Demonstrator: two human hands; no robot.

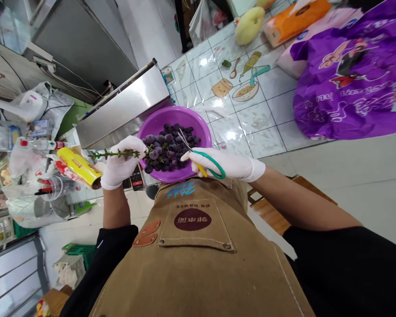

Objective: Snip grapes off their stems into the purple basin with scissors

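Dark purple grapes fill much of a purple basin in front of my apron. My left hand, in a white glove, is closed on a green grape stem at the basin's left rim. Bare stalk sticks out to the left of that hand, and grapes hang to its right. In my gloved right hand is a pair of scissors with green and yellow handles. Their metal blades point up and left over the grapes, slightly apart. Whether the blades touch a grape I cannot tell.
A metal-sided case stands close behind the basin on the left. A yellow roll box and a plastic bottle lie left. To the right are a purple bag, an orange tissue pack and a yellow melon.
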